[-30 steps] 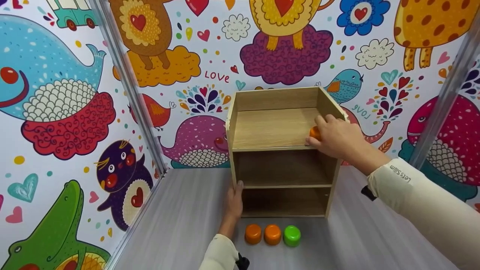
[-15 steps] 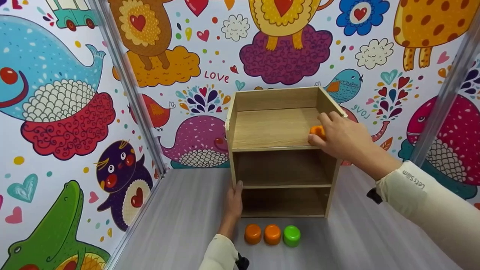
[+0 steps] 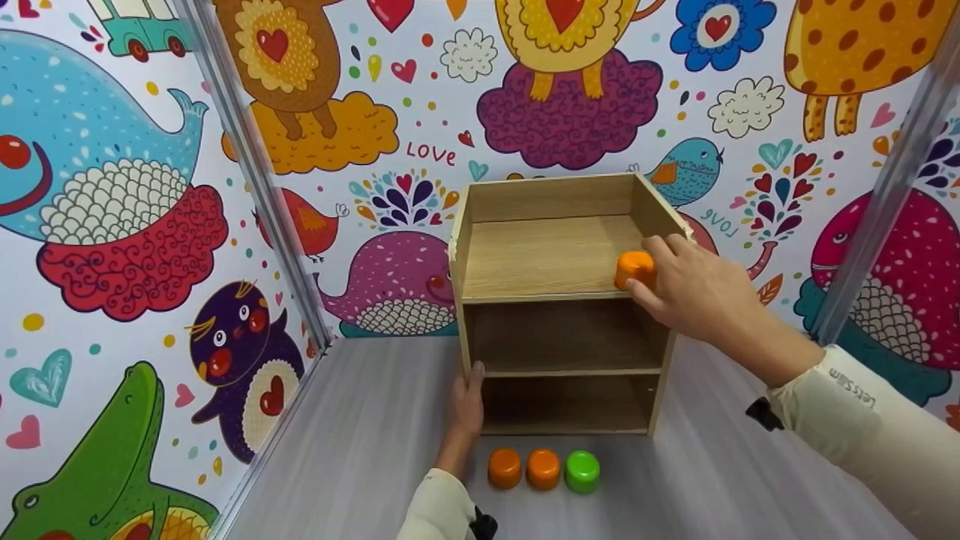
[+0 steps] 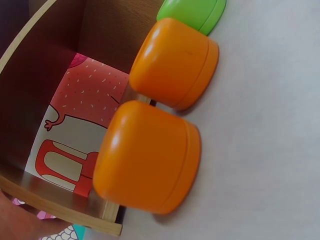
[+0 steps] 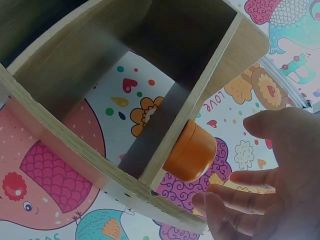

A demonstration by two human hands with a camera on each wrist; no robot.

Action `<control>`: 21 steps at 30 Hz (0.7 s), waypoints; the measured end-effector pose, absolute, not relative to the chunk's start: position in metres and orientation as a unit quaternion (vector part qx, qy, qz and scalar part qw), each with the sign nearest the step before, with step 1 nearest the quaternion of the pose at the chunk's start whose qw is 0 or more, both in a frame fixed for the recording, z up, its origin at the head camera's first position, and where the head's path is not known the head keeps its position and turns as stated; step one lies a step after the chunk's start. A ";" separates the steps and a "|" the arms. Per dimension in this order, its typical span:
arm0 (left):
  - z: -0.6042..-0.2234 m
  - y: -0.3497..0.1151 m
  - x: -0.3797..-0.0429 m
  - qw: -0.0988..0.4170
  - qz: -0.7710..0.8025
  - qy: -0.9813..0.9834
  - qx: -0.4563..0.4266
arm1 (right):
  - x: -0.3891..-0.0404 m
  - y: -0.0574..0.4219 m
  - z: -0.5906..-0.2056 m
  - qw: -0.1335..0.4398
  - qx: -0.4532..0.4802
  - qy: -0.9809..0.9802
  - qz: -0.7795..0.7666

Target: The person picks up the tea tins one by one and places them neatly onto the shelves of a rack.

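A small wooden shelf unit (image 3: 562, 373) with open tiers stands on the table. On its top tier, near the front right, sits an orange round-topped plastic piece (image 3: 634, 268) with a seam near its base. My right hand (image 3: 697, 289) is right beside it; the right wrist view shows the thumb and fingers spread, apart from the orange piece (image 5: 192, 152). My left hand (image 3: 466, 405) holds the unit's lower left side panel, thumb at the front edge and the other fingers mostly hidden. Two more orange pieces (image 3: 505, 469) and a green piece (image 3: 583, 471) stand in a row before the unit.
Behind the unit rises a printed cartoon wall (image 3: 405, 285); another printed wall (image 3: 97, 262) runs along the left, joined at a metal post (image 3: 262, 187). Grey tabletop (image 3: 360, 420) extends on both sides of the unit.
My right hand has let go of the orange piece and drawn back slightly to the right, so more of the piece shows. My left hand stays at the side panel.
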State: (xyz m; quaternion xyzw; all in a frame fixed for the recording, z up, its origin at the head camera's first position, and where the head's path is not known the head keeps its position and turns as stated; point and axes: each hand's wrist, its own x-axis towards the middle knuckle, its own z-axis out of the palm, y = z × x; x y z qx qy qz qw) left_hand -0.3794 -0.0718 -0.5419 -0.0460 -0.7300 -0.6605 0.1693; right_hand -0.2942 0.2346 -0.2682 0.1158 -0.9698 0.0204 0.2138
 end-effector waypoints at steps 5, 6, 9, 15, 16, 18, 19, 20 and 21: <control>-0.539 -0.070 -0.379 0.170 -0.667 -0.725 -0.026 | -0.289 0.236 -0.278 0.215 0.123 -0.969 0.019; -0.539 -0.070 -0.379 0.170 -0.669 -0.723 -0.022 | -0.289 0.236 -0.280 0.216 0.125 -0.968 0.019; -0.539 -0.071 -0.378 0.168 -0.662 -0.730 -0.022 | -0.286 0.236 -0.285 0.217 0.127 -0.968 0.019; -0.540 -0.073 -0.378 0.156 -0.660 -0.735 -0.026 | -0.282 0.236 -0.297 0.207 0.130 -0.969 0.025; -0.541 -0.073 -0.378 0.155 -0.661 -0.734 -0.026 | -0.282 0.236 -0.299 0.203 0.130 -0.970 0.026; -0.541 -0.073 -0.377 0.154 -0.663 -0.732 -0.031 | -0.282 0.237 -0.302 0.194 0.129 -0.972 0.027; -0.540 -0.073 -0.377 0.155 -0.663 -0.732 -0.033 | -0.282 0.237 -0.303 0.190 0.129 -0.973 0.027; -0.540 -0.072 -0.377 0.155 -0.663 -0.731 -0.035 | -0.282 0.237 -0.304 0.187 0.129 -0.973 0.026; -0.540 -0.072 -0.377 0.156 -0.664 -0.730 -0.040 | -0.282 0.238 -0.305 0.184 0.129 -0.974 0.026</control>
